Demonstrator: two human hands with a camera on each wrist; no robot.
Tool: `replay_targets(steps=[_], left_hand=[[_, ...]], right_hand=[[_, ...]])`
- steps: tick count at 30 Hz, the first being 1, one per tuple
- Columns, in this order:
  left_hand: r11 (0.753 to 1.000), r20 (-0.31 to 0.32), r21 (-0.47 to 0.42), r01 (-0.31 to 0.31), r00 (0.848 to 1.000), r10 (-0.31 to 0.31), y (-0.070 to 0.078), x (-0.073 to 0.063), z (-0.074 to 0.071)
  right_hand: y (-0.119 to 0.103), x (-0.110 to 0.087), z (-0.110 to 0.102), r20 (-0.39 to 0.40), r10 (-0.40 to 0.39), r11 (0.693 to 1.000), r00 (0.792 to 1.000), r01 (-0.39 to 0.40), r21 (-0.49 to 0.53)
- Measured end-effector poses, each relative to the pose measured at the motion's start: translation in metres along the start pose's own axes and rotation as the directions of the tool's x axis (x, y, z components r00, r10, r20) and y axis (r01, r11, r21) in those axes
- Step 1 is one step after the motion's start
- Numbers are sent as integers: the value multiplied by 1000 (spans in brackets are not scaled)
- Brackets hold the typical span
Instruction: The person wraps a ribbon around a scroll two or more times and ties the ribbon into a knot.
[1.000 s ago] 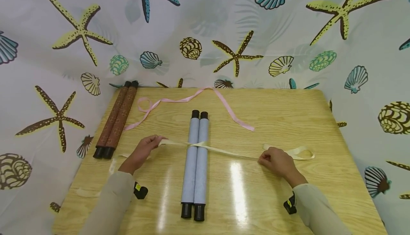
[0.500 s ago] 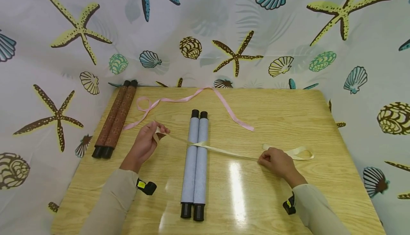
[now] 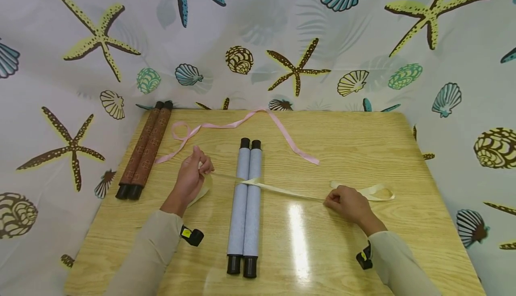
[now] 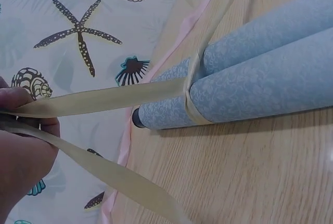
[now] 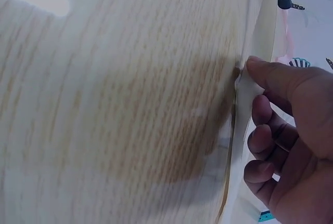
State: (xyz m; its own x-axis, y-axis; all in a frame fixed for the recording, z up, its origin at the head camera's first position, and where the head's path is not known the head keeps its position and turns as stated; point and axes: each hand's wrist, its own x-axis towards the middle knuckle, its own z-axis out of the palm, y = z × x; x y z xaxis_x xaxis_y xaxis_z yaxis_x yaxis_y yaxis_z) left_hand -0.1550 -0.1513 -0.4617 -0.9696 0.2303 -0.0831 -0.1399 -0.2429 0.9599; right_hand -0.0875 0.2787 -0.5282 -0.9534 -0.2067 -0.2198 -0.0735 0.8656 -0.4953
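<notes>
Two pale blue scrolls (image 3: pixel 247 206) with black end knobs lie side by side on the table (image 3: pixel 306 139). A cream ribbon (image 3: pixel 292 190) wraps their middle and crosses over itself on top, as the left wrist view shows close up. My left hand (image 3: pixel 190 177) grips one end of this ribbon left of the scrolls, the strip taut and its tail hanging down below the hand. My right hand (image 3: pixel 347 204) pinches the other end between thumb and forefinger, low over the table on the right. Past that hand, the ribbon's loose tail curls in a loop.
Two brown patterned scrolls (image 3: pixel 145 150) with black ends lie along the table's left edge. A pink ribbon (image 3: pixel 231 126) runs in a loose curve behind the blue scrolls. A curtain (image 3: pixel 258 32) printed with starfish and shells surrounds the table's back and sides.
My left hand has risen and turned over, its fingers closing round the cream ribbon, and the arm has shifted slightly right. My right hand and the blue scrolls stay in place.
</notes>
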Motion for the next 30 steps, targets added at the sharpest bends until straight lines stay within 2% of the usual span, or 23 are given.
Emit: replay_targets(steps=[4,6,8,11,14,18,24,28,30], left_hand=[[999,49,-41,1,999,1,2,0,1],[998,85,-56,-7,996,12,3,-1,0],[997,106,-70,-19,994,27,4,-2,0],[996,121,-80,-40,991,50,3,-3,-1],[995,127,-78,-57,990,67,2,-4,-2],[996,109,-65,-56,992,63,0,-7,-6],[997,88,-64,-47,995,52,-1,-13,-14],[997,88,-61,-47,995,53,-1,-16,-16],[997,88,-61,-48,995,54,-1,-18,-16]], right_hand=[[1,-1,-8,15,26,998,1000,-27,60],[4,0,-15,-4,48,996,999,-47,81],[8,2,-22,-43,67,996,997,-64,65],[15,7,-32,-72,96,995,993,-97,-12],[23,11,-37,-27,128,988,991,-129,-80],[29,17,-38,54,146,984,988,-140,-109],[26,25,-39,76,118,988,990,-110,-109],[10,36,-47,16,55,998,998,-55,-16],[-4,46,-55,-28,0,999,1000,1,47]])
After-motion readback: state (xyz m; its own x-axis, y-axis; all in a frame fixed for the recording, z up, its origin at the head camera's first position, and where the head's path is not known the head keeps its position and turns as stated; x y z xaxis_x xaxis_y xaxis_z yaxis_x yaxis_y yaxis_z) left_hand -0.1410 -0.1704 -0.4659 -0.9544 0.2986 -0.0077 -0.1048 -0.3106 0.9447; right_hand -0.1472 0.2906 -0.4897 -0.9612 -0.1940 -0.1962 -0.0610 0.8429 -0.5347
